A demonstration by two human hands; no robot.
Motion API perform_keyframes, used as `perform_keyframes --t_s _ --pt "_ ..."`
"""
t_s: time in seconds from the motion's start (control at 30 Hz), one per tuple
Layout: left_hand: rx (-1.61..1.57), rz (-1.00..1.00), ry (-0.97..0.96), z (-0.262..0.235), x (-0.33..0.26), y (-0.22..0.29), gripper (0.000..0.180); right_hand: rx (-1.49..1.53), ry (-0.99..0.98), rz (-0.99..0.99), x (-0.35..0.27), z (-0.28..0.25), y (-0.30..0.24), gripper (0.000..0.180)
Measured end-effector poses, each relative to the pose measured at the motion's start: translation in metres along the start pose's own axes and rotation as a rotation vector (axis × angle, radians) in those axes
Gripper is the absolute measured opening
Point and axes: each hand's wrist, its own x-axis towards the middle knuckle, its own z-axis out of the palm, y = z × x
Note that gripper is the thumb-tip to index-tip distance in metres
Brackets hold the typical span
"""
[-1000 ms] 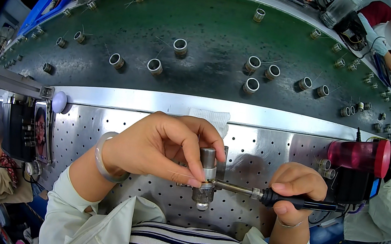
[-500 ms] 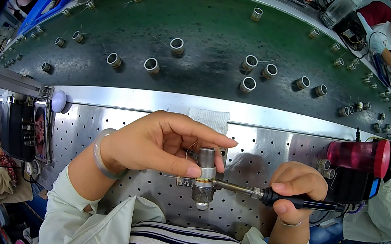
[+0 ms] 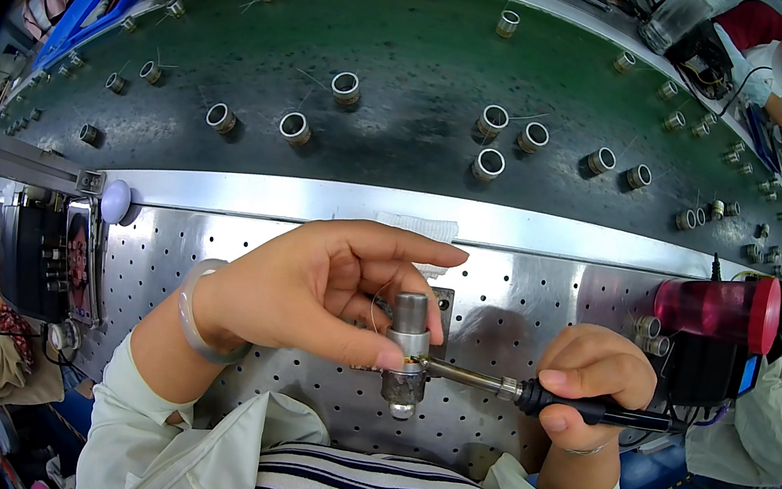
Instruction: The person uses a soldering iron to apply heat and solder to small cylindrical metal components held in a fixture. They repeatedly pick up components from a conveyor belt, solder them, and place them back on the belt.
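- The iron tip meets the metal cylinder's (image 3: 408,346) midsection, above the perforated counter (image 3: 525,295); contact looks under way, its completion unclear.
- Left hand (image 3: 304,287): thumb against the cylinder, forefinger stretched wide; cannot tell whether its fingers grip.
- Right hand (image 3: 599,377): fingers closed around the soldering iron (image 3: 530,397).
- Metal sleeves (image 3: 345,96) stand beyond, some with wires.
- No lettering is legible.

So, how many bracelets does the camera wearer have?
2: a thick pale bracelet just behind the left hand, a thin bracelet just behind the right hand. Sleeves may hide others.
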Motion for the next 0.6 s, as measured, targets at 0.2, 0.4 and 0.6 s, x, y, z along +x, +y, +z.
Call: perform_keyframes --t_s 0.2,0.4,0.6 --pt "-0.042 -0.079 -0.017 -0.003 0.001 0.002 0.079 0.086 0.163 -0.030 -0.003 -0.003 0.002 0.015" --pt "-0.192 -0.018 -0.042 -0.012 0.003 0.000 0.082 0.139 0.197 0.023 -0.007 -0.003 0.004 0.016" --pt "-0.134 -0.076 -0.076 -0.015 0.005 -0.008 0.080 0.172 0.234 0.080 -0.008 0.002 0.005 0.019"
